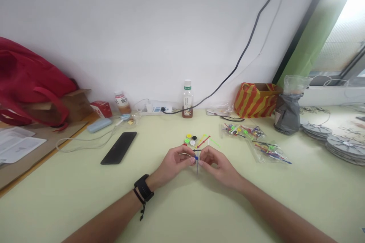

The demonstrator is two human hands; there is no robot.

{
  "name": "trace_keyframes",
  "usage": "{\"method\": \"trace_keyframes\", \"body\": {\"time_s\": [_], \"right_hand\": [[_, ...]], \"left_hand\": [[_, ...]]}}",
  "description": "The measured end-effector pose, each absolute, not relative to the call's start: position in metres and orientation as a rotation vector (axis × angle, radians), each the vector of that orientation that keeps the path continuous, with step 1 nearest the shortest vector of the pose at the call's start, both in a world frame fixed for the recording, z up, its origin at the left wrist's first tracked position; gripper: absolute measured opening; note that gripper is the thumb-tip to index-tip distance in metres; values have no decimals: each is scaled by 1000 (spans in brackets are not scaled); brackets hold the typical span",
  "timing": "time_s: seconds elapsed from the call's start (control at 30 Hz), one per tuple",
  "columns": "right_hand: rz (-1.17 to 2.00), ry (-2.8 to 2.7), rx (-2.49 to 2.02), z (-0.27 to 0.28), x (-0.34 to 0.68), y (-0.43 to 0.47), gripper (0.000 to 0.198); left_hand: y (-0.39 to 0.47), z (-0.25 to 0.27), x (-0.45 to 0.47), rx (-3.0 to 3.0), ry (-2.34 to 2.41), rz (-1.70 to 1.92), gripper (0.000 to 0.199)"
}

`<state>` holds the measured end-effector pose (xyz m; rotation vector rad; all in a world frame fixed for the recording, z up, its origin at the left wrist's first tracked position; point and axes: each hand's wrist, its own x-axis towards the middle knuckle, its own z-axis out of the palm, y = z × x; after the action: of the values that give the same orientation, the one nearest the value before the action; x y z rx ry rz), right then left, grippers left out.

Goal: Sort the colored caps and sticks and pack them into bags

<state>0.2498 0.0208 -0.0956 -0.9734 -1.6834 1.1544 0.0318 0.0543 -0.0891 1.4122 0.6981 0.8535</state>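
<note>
In the head view, my left hand (pixel 172 164) pinches a small blue plastic piece (pixel 195 157) between thumb and fingertips. Opposite it, my right hand (pixel 221 166) is closed at the fingertips on a thin blue plastic stick (pixel 197 168), which stands nearly in line with my view. The two blue parts meet or nearly meet between my hands; whether they are joined cannot be made out. Just beyond my fingers lie small round caps, among them a yellow cap (pixel 189 136), a black cap (pixel 194 138) and a white cap (pixel 192 143). Beside them rests a red arrow-shaped stick (pixel 203 141).
A black phone (pixel 119 148) lies to the left. By the wall stand a bottle (pixel 187 102), a power strip (pixel 158 108) and a striped bag (pixel 255 100). Plastic packets (pixel 243 131) of coloured parts lie right, near a grey bag (pixel 288 114) and stacked discs (pixel 346 146).
</note>
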Motion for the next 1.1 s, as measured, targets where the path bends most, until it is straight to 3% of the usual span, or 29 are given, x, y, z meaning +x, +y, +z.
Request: {"method": "trace_keyframes", "body": {"time_s": [0.33, 0.53, 0.7, 0.8, 0.87, 0.93, 1.1], "right_hand": [[1086, -1781, -996, -97, 251, 22, 20], [843, -1844, -1019, -99, 254, 19, 14], [678, -1868, -985, -103, 257, 15, 41], [700, -1943, -1003, -101, 258, 16, 17], [773, -1977, -1006, -99, 258, 17, 42], [832, -1927, -1014, -96, 256, 18, 47], [925, -1793, -999, -94, 250, 17, 18]], "left_hand": [[52, -89, 32, 1422, 649, 838, 22], [54, -87, 32, 1402, 648, 887, 21], [56, -88, 31, 1370, 691, 899, 24], [56, -89, 30, 1368, 709, 888, 25], [56, -89, 30, 1376, 727, 887, 26], [56, -88, 30, 1383, 740, 895, 27], [54, -85, 31, 1383, 737, 875, 27]]}}
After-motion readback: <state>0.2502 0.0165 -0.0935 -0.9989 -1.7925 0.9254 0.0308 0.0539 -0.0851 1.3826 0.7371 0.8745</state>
